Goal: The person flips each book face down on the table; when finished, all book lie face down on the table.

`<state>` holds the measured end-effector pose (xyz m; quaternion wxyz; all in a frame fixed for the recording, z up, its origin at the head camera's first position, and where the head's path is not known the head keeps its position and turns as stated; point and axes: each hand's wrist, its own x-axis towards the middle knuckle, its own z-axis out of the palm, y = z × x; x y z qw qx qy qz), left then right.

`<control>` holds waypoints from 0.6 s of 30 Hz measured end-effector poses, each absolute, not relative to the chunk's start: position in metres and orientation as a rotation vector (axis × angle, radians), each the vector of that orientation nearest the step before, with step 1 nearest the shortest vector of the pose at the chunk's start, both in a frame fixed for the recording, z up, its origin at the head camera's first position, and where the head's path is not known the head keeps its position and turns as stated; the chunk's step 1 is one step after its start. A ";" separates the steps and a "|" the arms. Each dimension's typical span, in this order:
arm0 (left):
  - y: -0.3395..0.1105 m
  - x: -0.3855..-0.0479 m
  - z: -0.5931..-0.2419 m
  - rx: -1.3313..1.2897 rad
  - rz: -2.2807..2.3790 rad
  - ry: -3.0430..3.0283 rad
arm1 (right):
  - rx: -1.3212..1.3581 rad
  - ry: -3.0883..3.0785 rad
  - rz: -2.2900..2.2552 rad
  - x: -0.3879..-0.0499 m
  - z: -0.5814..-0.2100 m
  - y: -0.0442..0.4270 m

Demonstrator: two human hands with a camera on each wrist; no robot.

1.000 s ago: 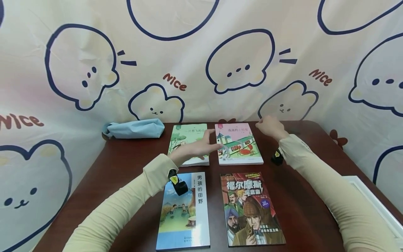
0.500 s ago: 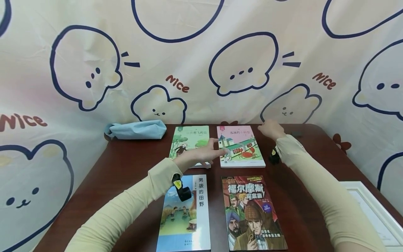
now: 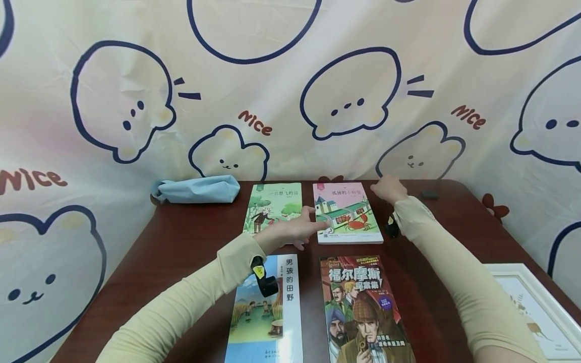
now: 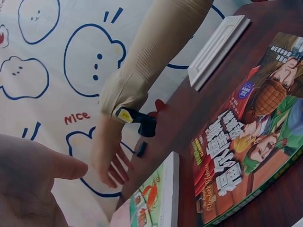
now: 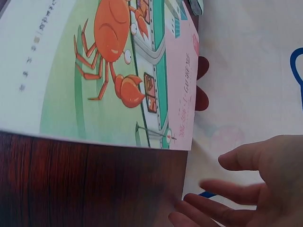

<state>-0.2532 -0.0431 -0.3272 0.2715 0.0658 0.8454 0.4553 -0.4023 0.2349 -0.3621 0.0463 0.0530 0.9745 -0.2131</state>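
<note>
The left hand (image 3: 292, 229) hovers over the green book (image 3: 277, 201) and the gap beside the pink book (image 3: 347, 212), fingers spread and holding nothing. The right hand (image 3: 389, 189) is just right of the pink book's top right corner, at the table's back edge. In the right wrist view the right hand (image 5: 251, 189) has its fingers apart and nothing in them, near the pink crab book (image 5: 113, 71). Nearer the front lie the blue field book (image 3: 268, 322) and the detective book (image 3: 365, 307), side by side.
A rolled light blue cloth (image 3: 199, 190) lies at the back left. At the right edge is a white frame (image 3: 528, 287), partly behind the right sleeve. A small dark object (image 3: 429, 194) sits at the back right. Patterned fabric hangs behind the table.
The left hand has shifted slightly down and right over the books, its fingers lower. The right hand stays by the pink book, its forearm a little further left. The books keep their arrangement.
</note>
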 end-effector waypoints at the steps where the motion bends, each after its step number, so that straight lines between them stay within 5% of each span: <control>1: -0.042 -0.253 -0.328 0.175 1.221 2.275 | 0.161 2.962 -0.669 -0.403 -0.363 0.234; 18: -0.036 -0.256 -0.340 0.131 1.207 2.245 | 0.147 2.808 -0.798 -0.420 -0.380 0.234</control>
